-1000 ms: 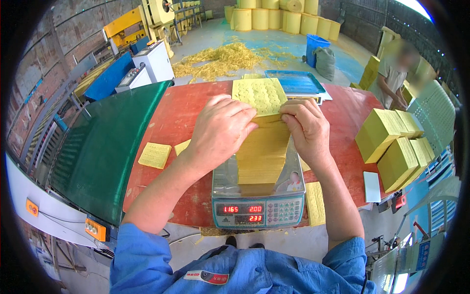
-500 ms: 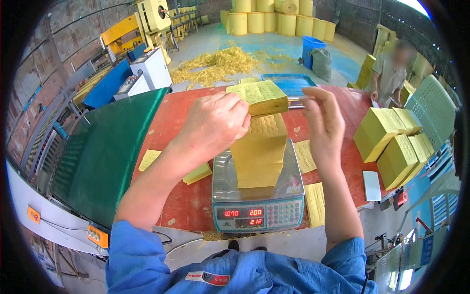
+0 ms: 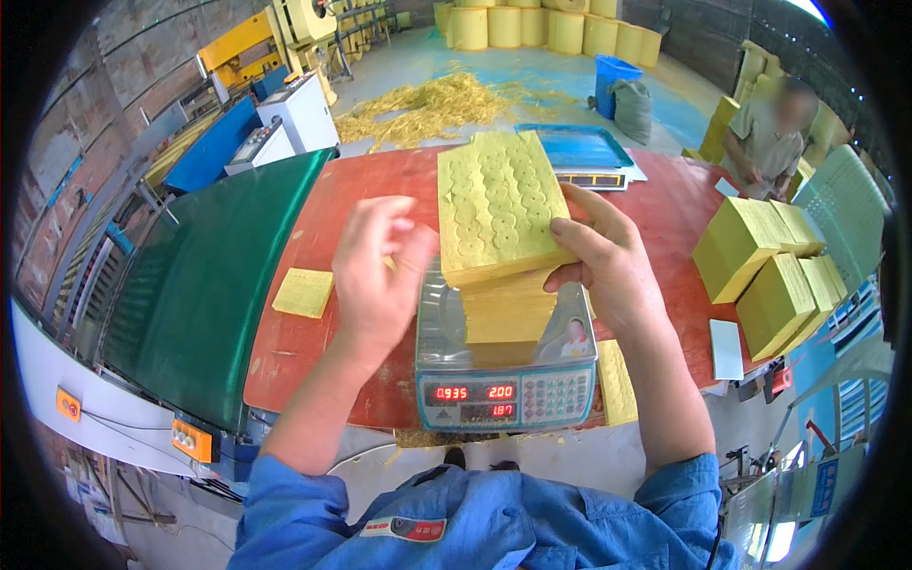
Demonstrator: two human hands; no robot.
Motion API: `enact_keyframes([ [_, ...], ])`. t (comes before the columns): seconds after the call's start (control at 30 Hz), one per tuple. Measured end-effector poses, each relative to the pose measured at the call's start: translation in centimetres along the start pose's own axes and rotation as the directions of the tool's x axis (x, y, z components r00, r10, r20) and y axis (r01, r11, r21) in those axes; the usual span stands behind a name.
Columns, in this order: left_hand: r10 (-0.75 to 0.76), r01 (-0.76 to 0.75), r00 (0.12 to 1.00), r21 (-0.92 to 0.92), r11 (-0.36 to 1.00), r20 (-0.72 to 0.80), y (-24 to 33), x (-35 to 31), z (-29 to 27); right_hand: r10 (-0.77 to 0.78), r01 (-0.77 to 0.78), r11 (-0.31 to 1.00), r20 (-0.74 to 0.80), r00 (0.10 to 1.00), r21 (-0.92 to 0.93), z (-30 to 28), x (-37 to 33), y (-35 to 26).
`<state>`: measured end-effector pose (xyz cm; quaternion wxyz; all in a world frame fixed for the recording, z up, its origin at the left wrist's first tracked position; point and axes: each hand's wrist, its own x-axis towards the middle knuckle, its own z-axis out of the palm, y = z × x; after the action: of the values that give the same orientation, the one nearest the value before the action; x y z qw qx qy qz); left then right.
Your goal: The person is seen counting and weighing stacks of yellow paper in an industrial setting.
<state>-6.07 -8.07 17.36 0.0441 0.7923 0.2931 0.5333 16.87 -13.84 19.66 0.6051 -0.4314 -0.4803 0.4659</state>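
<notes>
Red table (image 3: pixel 665 209), shred-strewn workshop floor (image 3: pixel 408 59)

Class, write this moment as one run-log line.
right hand: holding yellow rectangular embossed bundle | left hand: open, beside it | below: yellow rectangular stack on silver-topped scale

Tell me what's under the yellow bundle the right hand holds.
Beneath the yellow bundle, a yellow stack stands on the scale. The bundle covers the stack's top, so whether the two touch cannot be seen.

A red table (image 3: pixel 285 366) bears a digital scale (image 3: pixel 507 391), yellow stacks (image 3: pixel 776 302), a pale card (image 3: pixel 726 350).
</notes>
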Motion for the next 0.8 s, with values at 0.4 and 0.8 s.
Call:
enact_keyframes([
  [0.4,-0.620,0.406,0.738,-0.909,0.096,0.264,5.4,-10.0,-6.0,-0.186,0.198,0.980,0.261,0.947,-0.021,4.7,-10.9,3.7],
  [0.8,-0.837,0.772,0.427,-0.620,0.139,0.344,9.6,-27.9,-8.0,0.150,-0.011,0.968,0.546,0.824,-0.249,1.6,-18.9,13.6],
])
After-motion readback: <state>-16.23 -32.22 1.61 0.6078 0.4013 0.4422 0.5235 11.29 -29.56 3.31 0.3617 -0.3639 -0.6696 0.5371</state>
